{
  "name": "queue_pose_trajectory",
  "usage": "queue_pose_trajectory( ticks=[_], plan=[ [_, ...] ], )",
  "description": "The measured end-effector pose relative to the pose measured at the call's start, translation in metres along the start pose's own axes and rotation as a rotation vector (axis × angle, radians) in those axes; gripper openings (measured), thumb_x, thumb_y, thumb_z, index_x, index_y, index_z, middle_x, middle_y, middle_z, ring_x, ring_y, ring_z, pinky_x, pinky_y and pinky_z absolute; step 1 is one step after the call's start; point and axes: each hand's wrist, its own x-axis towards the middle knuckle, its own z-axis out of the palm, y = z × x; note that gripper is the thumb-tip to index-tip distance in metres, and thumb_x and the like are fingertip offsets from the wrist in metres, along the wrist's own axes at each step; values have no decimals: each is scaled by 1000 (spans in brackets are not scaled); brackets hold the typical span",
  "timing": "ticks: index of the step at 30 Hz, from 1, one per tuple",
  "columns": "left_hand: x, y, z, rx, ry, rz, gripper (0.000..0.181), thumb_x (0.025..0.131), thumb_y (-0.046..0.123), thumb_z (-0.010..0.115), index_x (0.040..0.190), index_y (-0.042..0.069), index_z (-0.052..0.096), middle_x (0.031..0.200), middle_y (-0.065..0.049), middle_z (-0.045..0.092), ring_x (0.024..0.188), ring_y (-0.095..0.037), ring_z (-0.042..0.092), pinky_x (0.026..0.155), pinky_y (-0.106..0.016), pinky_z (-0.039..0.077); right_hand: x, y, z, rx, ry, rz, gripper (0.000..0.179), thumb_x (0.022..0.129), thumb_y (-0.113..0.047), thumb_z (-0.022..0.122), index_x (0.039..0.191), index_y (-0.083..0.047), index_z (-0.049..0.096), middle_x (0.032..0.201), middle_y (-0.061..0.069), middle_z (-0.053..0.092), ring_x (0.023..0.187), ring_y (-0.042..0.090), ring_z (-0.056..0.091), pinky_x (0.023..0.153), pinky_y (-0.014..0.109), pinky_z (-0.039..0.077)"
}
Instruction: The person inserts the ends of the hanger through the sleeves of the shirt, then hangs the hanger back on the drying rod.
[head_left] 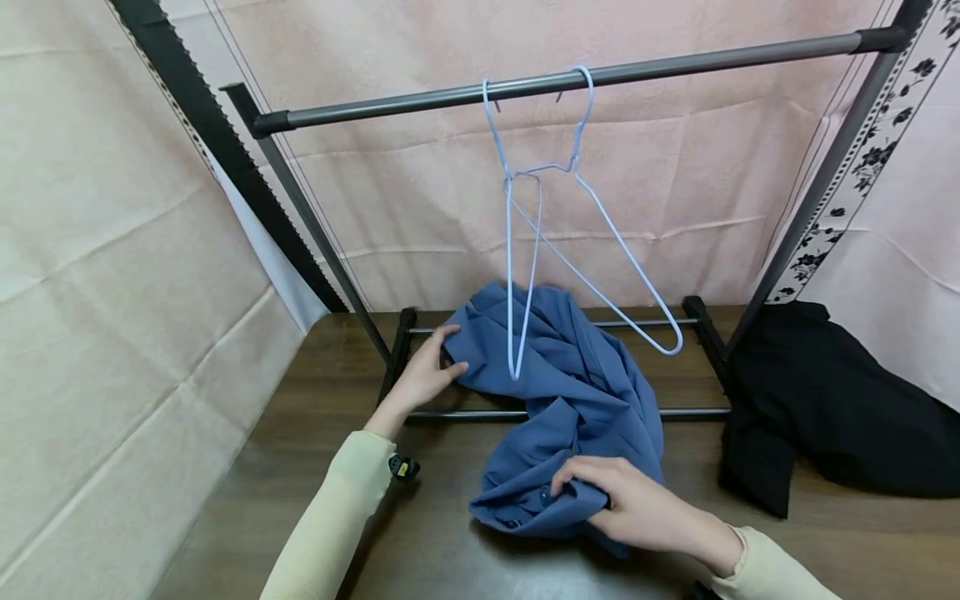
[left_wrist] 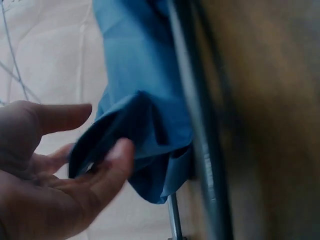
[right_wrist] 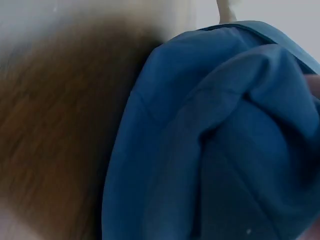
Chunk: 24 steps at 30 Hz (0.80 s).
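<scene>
A crumpled blue shirt (head_left: 600, 400), with small dark buttons showing near its lower end, lies across the table and the lower bars of a clothes rack. My right hand (head_left: 637, 504) grips a bunched fold at the shirt's near end. In the right wrist view, folds of the shirt (right_wrist: 200, 130) hide most of that hand. At the far left end, my left hand (head_left: 427, 371) touches an edge of the shirt. The left wrist view shows this hand (left_wrist: 65, 175) with thumb and fingers spread around the shirt's loose edge (left_wrist: 120, 120), thumb apart from the cloth.
Two light-blue wire hangers (head_left: 626, 250) hang from the rack's top bar (head_left: 405, 106), in front of and above the shirt. A black garment (head_left: 847, 408) lies at the right on the wooden table (head_left: 285, 467). Pale cloth curtains (head_left: 112, 250) stand behind and to the left.
</scene>
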Motion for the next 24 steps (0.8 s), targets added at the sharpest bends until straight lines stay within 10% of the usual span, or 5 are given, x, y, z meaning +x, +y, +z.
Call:
queue_pose_trajectory(
  ticks=[5,10,18,24],
  plan=[
    [-14,-1,4,16,-51,-64,69,98,20,68,156,15,32,152,-28,27,116,-40,50,93,-50,44,3,-1,8,-45,-177,28,55,87,5,68,129,-29,60,122,-10,60,106,7,55,90,28,48],
    [-28,3,-4,57,-29,-95,63,97,23,69,152,13,39,163,-28,3,146,-50,16,109,-65,30,5,0,5,-30,-345,35,58,91,-5,69,142,-27,52,124,-10,56,102,4,53,84,23,48],
    [-54,27,-3,152,-51,100,42,99,22,67,137,8,59,148,-20,45,135,-39,36,106,-57,36,9,-2,-22,83,-547,29,74,93,-31,75,156,-26,37,136,-2,51,113,8,55,90,27,50],
    [-70,57,12,91,-143,277,35,101,22,64,134,10,61,130,-6,62,115,-21,58,96,-42,49,21,-2,-44,-116,-346,20,58,95,-40,70,147,-22,51,134,-3,57,113,16,58,94,35,50]
  ],
)
